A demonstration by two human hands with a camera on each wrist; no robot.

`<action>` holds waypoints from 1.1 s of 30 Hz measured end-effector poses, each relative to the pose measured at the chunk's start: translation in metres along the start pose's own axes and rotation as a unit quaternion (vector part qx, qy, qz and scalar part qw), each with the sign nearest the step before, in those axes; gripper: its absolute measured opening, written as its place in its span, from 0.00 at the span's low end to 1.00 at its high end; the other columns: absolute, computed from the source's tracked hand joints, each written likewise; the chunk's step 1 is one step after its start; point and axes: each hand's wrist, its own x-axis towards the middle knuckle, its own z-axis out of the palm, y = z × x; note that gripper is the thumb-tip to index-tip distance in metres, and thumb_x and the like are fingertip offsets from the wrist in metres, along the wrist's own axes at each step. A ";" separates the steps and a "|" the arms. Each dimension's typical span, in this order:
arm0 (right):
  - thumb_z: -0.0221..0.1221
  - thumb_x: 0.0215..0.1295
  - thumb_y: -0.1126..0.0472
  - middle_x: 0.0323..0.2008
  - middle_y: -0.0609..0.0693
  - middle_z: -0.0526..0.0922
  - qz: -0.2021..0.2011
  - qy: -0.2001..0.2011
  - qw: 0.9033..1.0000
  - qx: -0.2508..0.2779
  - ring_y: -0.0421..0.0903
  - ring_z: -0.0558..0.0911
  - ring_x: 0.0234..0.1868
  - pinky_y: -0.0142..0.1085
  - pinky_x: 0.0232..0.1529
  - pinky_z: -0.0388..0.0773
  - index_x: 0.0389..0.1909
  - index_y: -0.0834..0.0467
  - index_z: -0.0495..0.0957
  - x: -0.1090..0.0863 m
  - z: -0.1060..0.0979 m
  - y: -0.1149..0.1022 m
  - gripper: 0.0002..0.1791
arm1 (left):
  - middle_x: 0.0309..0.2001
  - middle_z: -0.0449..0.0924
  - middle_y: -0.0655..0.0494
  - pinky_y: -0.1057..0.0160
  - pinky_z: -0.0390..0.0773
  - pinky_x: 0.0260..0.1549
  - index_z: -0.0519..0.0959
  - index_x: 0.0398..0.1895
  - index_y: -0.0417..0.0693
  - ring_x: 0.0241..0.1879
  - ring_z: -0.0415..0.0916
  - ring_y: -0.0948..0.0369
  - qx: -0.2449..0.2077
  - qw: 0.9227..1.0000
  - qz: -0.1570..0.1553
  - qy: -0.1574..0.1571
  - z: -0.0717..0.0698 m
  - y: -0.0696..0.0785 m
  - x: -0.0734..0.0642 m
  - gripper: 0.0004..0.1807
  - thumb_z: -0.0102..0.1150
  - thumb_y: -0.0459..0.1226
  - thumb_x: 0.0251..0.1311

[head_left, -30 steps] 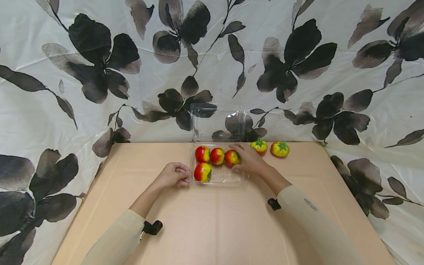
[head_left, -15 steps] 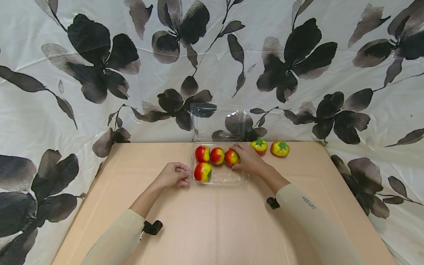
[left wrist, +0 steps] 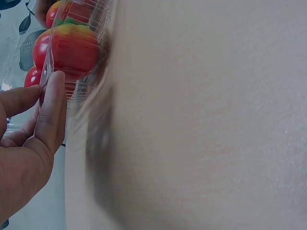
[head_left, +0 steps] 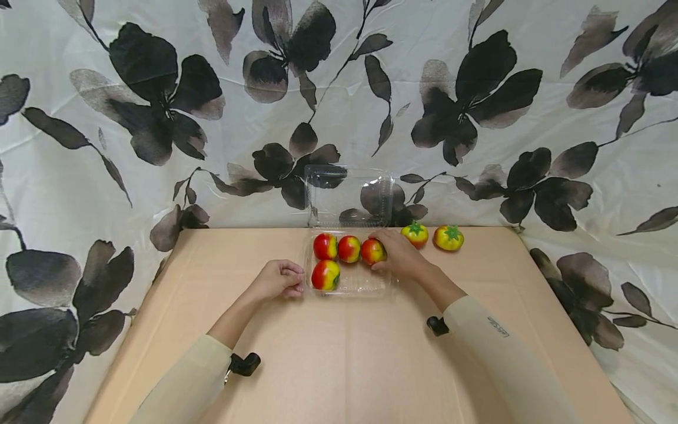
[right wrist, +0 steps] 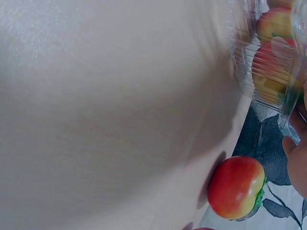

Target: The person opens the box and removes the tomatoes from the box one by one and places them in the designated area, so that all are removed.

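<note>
A clear plastic clamshell box (head_left: 365,287) stands near the table's back edge, its lid (head_left: 349,197) raised behind it. Inside, two red-and-yellow tomatoes (head_left: 348,249) sit at the back left and middle, with another tomato (head_left: 325,275) at the front left. My right hand (head_left: 399,256) reaches over the box's right side, fingers and thumb curled round the back-right tomato (head_left: 373,251). In the left wrist view, the thumb and index finger of my left hand (left wrist: 36,139) pinch the box's rim (left wrist: 49,62). The head view has that hand at the left wall.
Two more tomatoes with green leaf caps, one close behind my right hand (head_left: 415,234) and one farther right (head_left: 448,238), lie at the back edge of the light brown table (head_left: 339,353). A floral cloth (head_left: 371,88) hangs behind the table.
</note>
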 end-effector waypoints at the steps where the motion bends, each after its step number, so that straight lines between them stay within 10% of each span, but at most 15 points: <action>1: 0.79 0.53 0.51 0.69 0.55 0.74 0.002 -0.001 1.000 0.003 0.58 0.70 0.72 0.57 0.77 0.66 0.67 0.56 0.71 0.000 -0.001 0.000 0.42 | 0.29 0.82 0.49 0.55 0.91 0.35 0.74 0.51 0.25 0.27 0.84 0.59 0.000 1.000 0.000 0.001 0.000 0.000 0.000 0.11 0.59 0.25 0.69; 33: 0.78 0.55 0.56 0.68 0.57 0.74 0.020 0.017 0.995 0.092 0.59 0.73 0.69 0.57 0.71 0.74 0.70 0.58 0.68 -0.011 -0.014 -0.005 0.43 | 0.31 0.83 0.44 0.59 0.91 0.32 0.74 0.52 0.23 0.27 0.83 0.60 -0.006 1.000 -0.001 0.001 0.000 0.000 0.001 0.12 0.58 0.23 0.69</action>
